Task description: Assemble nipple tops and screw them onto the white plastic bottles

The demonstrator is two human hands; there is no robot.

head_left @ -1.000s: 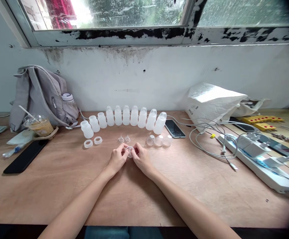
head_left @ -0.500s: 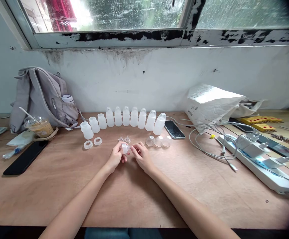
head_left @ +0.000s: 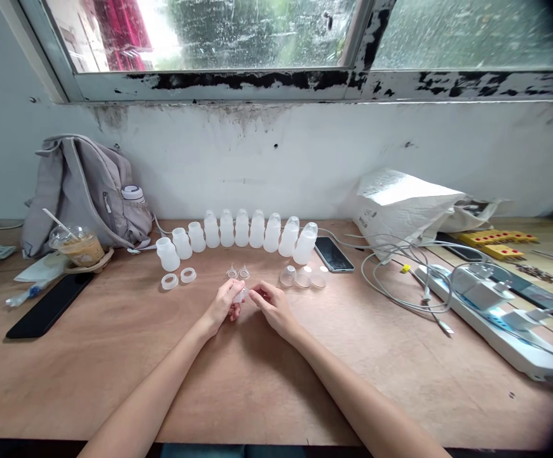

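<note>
My left hand (head_left: 224, 303) is closed around a translucent screw ring with a clear bottle nipple (head_left: 241, 294) in it, partly covered by the fingers. From the other side, my right hand (head_left: 273, 306) has its thumb and fingers pinched at the nipple's tip. Just beyond the hands stand two clear nipples (head_left: 243, 273) on the tabletop. Two white screw rings (head_left: 169, 281) lie to the left, in front of three open frosted bottles (head_left: 168, 254). Several capped bottles (head_left: 257, 229) continue the curved row. Right of my hands are three clear caps (head_left: 303, 277).
A phone (head_left: 334, 254) lies behind the caps. Farther right are tangled white cables (head_left: 381, 280), a power strip (head_left: 500, 324) and a silver bag (head_left: 400, 203). On the left are a black phone (head_left: 50, 306), an iced drink cup (head_left: 79, 248) and a grey backpack (head_left: 83, 191).
The left hand has turned the ring and nipple, so the fingers now cover more of it. The right hand has stayed close beside it. The view has tilted slightly upward.
</note>
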